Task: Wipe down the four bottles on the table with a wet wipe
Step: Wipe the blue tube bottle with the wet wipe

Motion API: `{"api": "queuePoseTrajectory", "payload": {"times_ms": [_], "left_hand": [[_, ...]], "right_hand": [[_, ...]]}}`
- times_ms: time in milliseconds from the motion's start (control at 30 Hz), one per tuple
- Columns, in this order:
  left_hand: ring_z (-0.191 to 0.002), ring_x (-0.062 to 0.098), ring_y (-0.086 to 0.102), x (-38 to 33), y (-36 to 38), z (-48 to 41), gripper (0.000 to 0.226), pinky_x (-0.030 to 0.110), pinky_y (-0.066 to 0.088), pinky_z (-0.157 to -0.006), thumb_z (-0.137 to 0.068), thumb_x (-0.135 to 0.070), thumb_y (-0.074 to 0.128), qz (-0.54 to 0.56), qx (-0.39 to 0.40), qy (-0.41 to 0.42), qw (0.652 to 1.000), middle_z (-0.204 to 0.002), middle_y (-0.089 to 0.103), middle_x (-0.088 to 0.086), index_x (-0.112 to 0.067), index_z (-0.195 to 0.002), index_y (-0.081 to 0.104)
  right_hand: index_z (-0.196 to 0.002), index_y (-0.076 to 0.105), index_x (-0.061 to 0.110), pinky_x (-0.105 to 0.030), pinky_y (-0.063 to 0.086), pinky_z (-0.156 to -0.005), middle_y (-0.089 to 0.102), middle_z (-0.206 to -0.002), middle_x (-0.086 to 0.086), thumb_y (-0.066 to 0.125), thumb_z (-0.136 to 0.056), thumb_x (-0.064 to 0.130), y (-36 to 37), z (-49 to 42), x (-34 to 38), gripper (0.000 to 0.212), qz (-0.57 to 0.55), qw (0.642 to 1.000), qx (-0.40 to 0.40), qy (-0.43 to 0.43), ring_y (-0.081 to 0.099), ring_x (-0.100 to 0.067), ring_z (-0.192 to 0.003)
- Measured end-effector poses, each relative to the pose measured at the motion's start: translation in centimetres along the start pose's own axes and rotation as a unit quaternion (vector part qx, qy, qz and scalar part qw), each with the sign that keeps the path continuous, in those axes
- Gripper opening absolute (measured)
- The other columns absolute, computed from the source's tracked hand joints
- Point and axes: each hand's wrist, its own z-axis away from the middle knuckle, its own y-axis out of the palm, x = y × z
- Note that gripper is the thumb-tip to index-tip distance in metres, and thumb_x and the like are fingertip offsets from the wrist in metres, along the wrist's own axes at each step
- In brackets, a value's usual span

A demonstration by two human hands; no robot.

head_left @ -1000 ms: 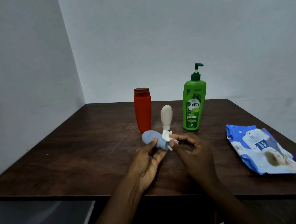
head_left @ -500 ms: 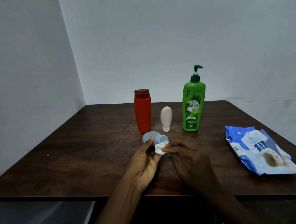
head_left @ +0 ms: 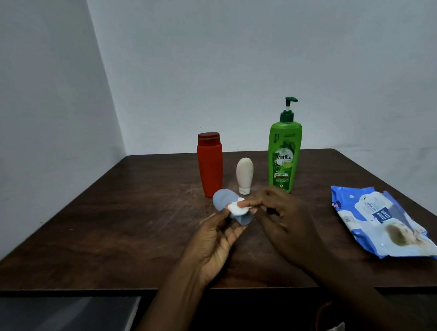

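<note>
My left hand [head_left: 217, 244] holds a small pale blue bottle [head_left: 223, 199] above the middle of the dark wooden table [head_left: 114, 235], its thumb and fingers curled round it. My right hand [head_left: 283, 217] pinches a small folded white wet wipe [head_left: 236, 208] and presses it against the blue bottle's side. Behind the hands stand a red bottle [head_left: 210, 164], a small cream tube [head_left: 244, 175] standing on its cap, and a tall green pump bottle [head_left: 284, 156].
A blue and white pack of wet wipes [head_left: 379, 224] lies flat on the table at the right. Pale walls close the table in at the back and left. The table's front edge runs just under my forearms.
The blue bottle has been turned in my left hand, and my right hand has slid the wipe along it from its right end onto its side.
</note>
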Motion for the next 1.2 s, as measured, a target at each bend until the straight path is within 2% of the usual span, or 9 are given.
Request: {"api": "queuePoseTrajectory", "payload": {"times_ms": [100,367,433,567,667,767,900,1100,1200], "left_hand": [[-0.081,0.027,0.077,0.2,0.0,0.1,0.033,0.038,0.062,-0.075,-0.078,-0.004,0.064,0.002,0.007,-0.004,1.000,-0.100,0.075,0.024,0.010,-0.107,0.065],[-0.115,0.039,0.065,0.5,-0.5,-0.1,0.047,0.049,0.055,-0.087,-0.075,-0.003,0.066,0.023,0.003,-0.029,0.999,-0.119,0.067,0.032,0.013,-0.118,0.059],[-0.115,0.039,0.064,0.1,-0.6,-0.2,0.052,0.050,0.056,-0.085,-0.074,-0.002,0.067,0.030,-0.006,-0.019,0.999,-0.121,0.066,0.032,0.012,-0.123,0.056],[-0.106,0.035,0.067,-0.5,-0.5,-0.2,0.053,0.045,0.059,-0.080,-0.073,-0.002,0.067,0.040,-0.017,-0.015,0.999,-0.118,0.067,0.030,0.009,-0.123,0.055],[-0.111,0.036,0.065,-0.3,-0.7,-0.4,0.052,0.047,0.058,-0.081,-0.073,-0.002,0.068,0.040,-0.021,-0.016,0.999,-0.119,0.066,0.030,0.008,-0.122,0.056],[-0.119,0.038,0.063,-0.1,-0.5,-0.4,0.053,0.047,0.057,-0.086,-0.075,-0.002,0.068,0.033,-0.004,-0.016,0.999,-0.122,0.067,0.031,0.009,-0.124,0.056],[-0.099,0.030,0.073,0.2,0.0,-0.2,0.049,0.041,0.058,-0.087,-0.074,-0.005,0.068,0.005,0.007,0.007,1.000,-0.114,0.072,0.026,0.008,-0.121,0.061],[-0.093,0.027,0.073,0.0,-0.5,-0.1,0.048,0.032,0.064,-0.068,-0.081,-0.006,0.070,-0.022,-0.012,0.009,1.000,-0.117,0.070,0.025,0.010,-0.124,0.059],[-0.086,0.026,0.076,0.0,-0.6,0.1,0.042,0.035,0.064,-0.072,-0.086,-0.003,0.066,-0.026,-0.005,0.003,1.000,-0.107,0.074,0.024,0.010,-0.124,0.058]], "right_hand": [[-0.107,0.077,0.013,-0.025,0.050,-0.091,0.066,-0.111,0.000,0.063,-0.086,-0.008,-0.2,0.3,-0.2,0.033,0.051,0.996,0.033,-0.071,0.063,-0.011,-0.105],[-0.098,0.079,0.015,-0.017,0.051,-0.087,0.067,-0.109,0.004,0.063,-0.079,-0.009,-1.4,1.9,-1.3,0.035,0.063,0.995,0.022,-0.069,0.066,-0.006,-0.099],[-0.095,0.079,0.017,-0.025,0.054,-0.080,0.072,-0.101,0.001,0.064,-0.077,-0.008,-1.8,2.4,-1.6,0.035,0.054,0.997,0.034,-0.038,0.068,-0.008,-0.093],[-0.096,0.078,0.019,-0.013,0.051,-0.083,0.074,-0.099,0.004,0.067,-0.084,-0.010,-2.3,2.3,-1.2,0.033,-0.049,0.990,-0.017,0.133,0.068,-0.002,-0.095],[-0.112,0.073,0.026,-0.026,0.058,-0.079,0.073,-0.100,0.005,0.064,-0.089,-0.008,-1.9,1.4,-0.7,0.042,-0.191,0.957,-0.036,0.214,0.071,-0.015,-0.098],[-0.114,0.074,0.027,-0.022,0.054,-0.083,0.069,-0.104,0.009,0.064,-0.092,-0.002,-1.3,0.6,0.2,0.038,-0.116,0.982,-0.026,0.146,0.067,-0.011,-0.100],[-0.109,0.078,0.021,-0.004,0.041,-0.084,0.063,-0.103,0.009,0.058,-0.087,0.011,-0.6,0.2,1.4,0.032,0.004,0.997,-0.021,0.073,0.060,0.000,-0.100],[-0.106,0.077,0.015,-0.032,0.056,-0.081,0.066,-0.107,0.001,0.067,-0.086,0.031,0.5,1.3,1.5,0.028,0.092,0.995,0.009,-0.022,0.065,-0.012,-0.097],[-0.105,0.077,0.016,-0.031,0.056,-0.082,0.067,-0.108,0.001,0.071,-0.087,0.026,0.4,1.4,0.8,0.021,0.106,0.993,0.013,-0.045,0.065,-0.011,-0.098]]}}
